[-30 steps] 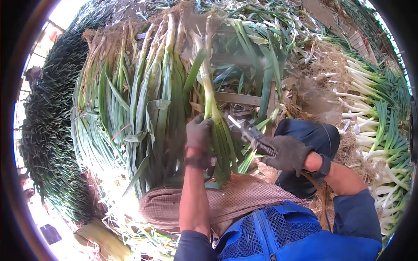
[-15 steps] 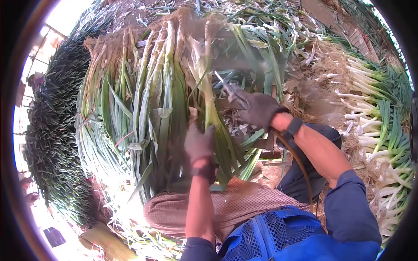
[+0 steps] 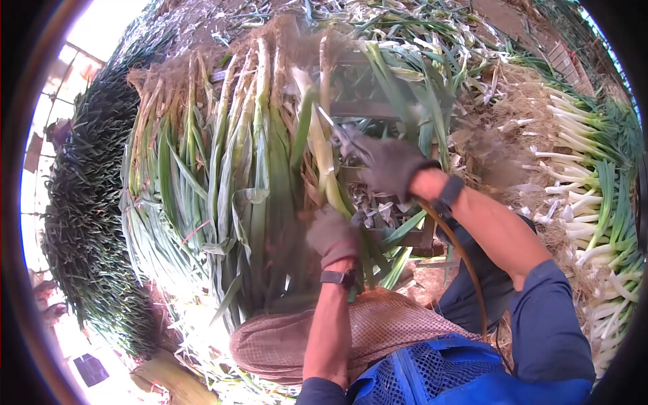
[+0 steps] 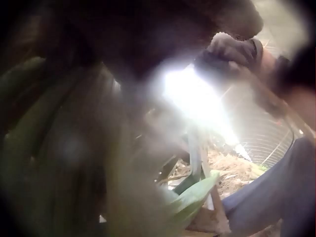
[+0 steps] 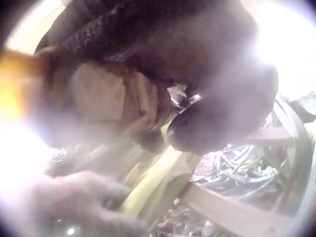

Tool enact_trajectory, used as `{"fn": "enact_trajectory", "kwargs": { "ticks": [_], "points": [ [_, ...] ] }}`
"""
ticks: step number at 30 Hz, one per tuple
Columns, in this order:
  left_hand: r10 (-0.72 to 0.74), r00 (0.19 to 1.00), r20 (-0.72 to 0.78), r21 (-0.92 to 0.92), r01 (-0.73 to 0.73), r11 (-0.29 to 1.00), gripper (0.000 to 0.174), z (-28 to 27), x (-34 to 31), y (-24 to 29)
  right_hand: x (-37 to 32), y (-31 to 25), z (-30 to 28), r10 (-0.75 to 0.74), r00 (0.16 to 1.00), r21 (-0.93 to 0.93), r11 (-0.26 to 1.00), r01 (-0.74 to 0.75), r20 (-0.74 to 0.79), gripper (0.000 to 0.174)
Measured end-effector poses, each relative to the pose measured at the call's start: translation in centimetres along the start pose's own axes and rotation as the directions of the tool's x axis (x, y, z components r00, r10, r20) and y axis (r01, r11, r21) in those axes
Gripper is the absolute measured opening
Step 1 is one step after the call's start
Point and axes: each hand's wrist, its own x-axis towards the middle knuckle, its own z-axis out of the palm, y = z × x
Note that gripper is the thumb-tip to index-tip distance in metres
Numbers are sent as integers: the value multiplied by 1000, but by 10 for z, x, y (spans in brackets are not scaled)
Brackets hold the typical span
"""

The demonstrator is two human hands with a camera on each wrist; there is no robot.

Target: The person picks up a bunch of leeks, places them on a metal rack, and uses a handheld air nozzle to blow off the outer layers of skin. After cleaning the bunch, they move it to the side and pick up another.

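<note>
My gloved left hand (image 3: 332, 237) grips a leek (image 3: 325, 162) low on its stalk, where the leaves begin. Its pale shaft slants up and left, away from me. Close beside that shaft on the right, my gloved right hand (image 3: 390, 165) holds an air blow gun (image 3: 352, 143) with a thin metal nozzle pointing up-left across the leek. A brown hose (image 3: 466, 260) runs from the gun down toward my lap. In the right wrist view the leek's stalk (image 5: 155, 180) passes below the dark glove, with the blurred left hand (image 5: 74, 205) at lower left. The left wrist view is mostly dark and blurred.
Untrimmed leeks (image 3: 236, 148) with brown roots lie in a thick row to the left. Cleaned white leeks (image 3: 574, 182) are stacked along the right. A wooden frame (image 3: 364, 109) stands beyond my hands, among leaf scraps. A mesh-covered knee (image 3: 290, 347) is just below the left hand.
My right hand has moved up and left with the blow gun, from near my knee to beside the leek's shaft. The left hand has shifted down and right, and the leek slants more.
</note>
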Motion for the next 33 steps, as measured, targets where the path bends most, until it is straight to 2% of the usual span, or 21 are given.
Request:
{"fn": "enact_trajectory", "kwargs": {
  "ticks": [3,5,6,8,9,10,13,14,17,18,21,23,24,26,29,31,33],
  "points": [
    [-74,997,4,-143,74,987,45,-4,3,10,52,5,-3,-77,986,0,997,78,-150,79],
    [-65,991,115,-321,99,942,42,-27,7,5,51,1,-10,-153,971,-41,988,148,-185,82],
    [-50,985,164,-406,114,907,41,-37,12,-1,42,2,-15,-192,968,-79,980,181,-159,83],
    [18,969,245,-628,145,764,36,-38,23,-19,11,1,-34,-148,989,-57,987,149,33,86],
    [62,958,281,-720,168,674,33,-36,27,-26,-13,-5,-48,-97,989,-44,994,102,113,80],
    [82,967,243,-747,132,652,29,-33,31,-30,-37,-11,-58,-48,980,-36,998,56,192,74],
    [146,946,289,-817,164,553,40,-52,25,-29,-112,-2,-68,-91,941,24,996,88,326,83],
    [134,937,322,-826,209,523,36,-55,21,-27,-135,-3,-71,-92,919,25,996,89,383,84],
    [139,923,359,-799,227,556,33,-85,-2,-13,-176,7,-55,-161,937,56,987,151,310,86],
    [148,922,358,-794,217,568,33,-83,-7,-10,-177,6,-50,-114,953,36,993,108,282,84],
    [172,920,353,-790,195,581,34,-77,-21,-8,-148,-2,-53,-12,969,3,1000,12,247,82],
    [178,924,340,-813,193,549,34,-75,-30,-10,-110,11,-38,-32,991,-25,999,35,130,87],
    [182,926,331,-801,173,573,33,-70,-30,-11,-91,12,-37,-22,995,-12,1000,23,98,86],
    [188,929,318,-771,138,621,32,-57,-30,-15,-54,14,-37,-9,999,-17,1000,10,50,85],
    [211,911,355,-758,149,635,40,-52,-39,-12,-6,20,-31,-9,1000,-54,998,9,5,83],
    [193,918,347,-722,130,679,41,-48,-42,-8,-2,26,-27,-12,1000,18,1000,12,-26,80],
    [180,917,357,-706,139,695,40,-54,-47,0,-21,21,-37,-7,1000,2,1000,7,7,80]
  ]
}}
